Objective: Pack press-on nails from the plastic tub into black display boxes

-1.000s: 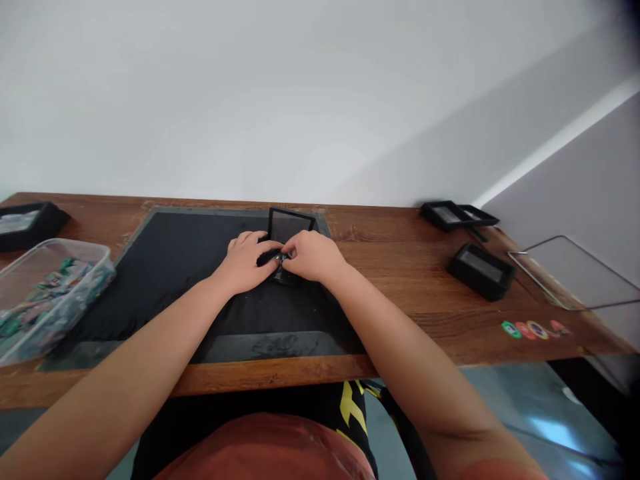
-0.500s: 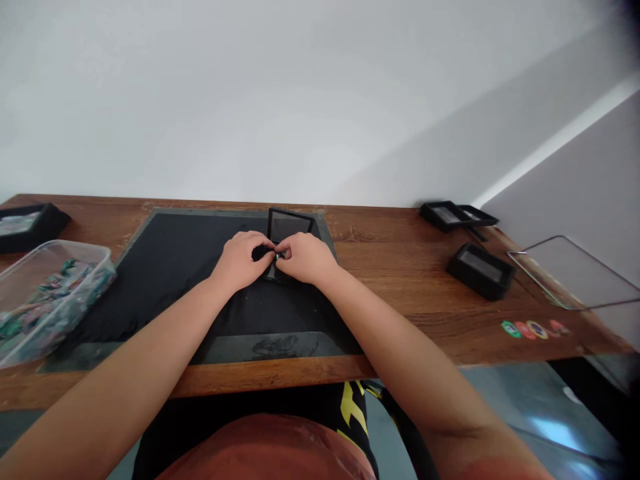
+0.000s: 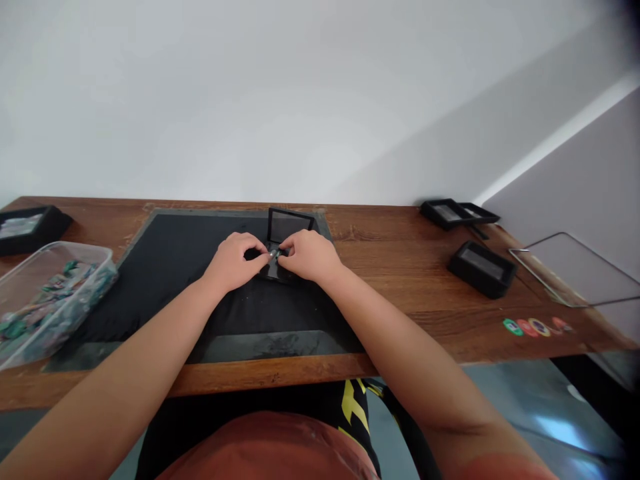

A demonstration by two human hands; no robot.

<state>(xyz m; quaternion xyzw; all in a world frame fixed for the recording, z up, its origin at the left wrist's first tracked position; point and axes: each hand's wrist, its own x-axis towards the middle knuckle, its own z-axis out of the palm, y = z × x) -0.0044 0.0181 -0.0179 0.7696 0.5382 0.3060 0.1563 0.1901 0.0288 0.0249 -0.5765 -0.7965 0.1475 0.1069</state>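
Observation:
A small black case (image 3: 274, 272) lies on the dark mat, its framed see-through lid (image 3: 287, 227) standing up behind my hands. Over the case, my left hand (image 3: 237, 259) is closed in a pinch at a tiny silvery piece (image 3: 273, 253). From the other side, my right hand (image 3: 310, 255) also pinches, thumb against forefinger, at a tiny greenish piece (image 3: 279, 253). These pieces are too small to name, and whether they are one thing cannot be told. My fingers hide part of the case.
A clear plastic tub (image 3: 95, 250) of small wrapped items stands at left, with a black box (image 3: 37, 230) behind it. On the right are another black box (image 3: 483, 269), an open black case (image 3: 447, 213), several round stickers (image 3: 539, 327) and a wire frame (image 3: 543, 239) at the table's edge.
My fingertips have drawn slightly apart, the left hand shifting a little left. More of the small silvery and greenish pieces now shows between them. The case stays put.

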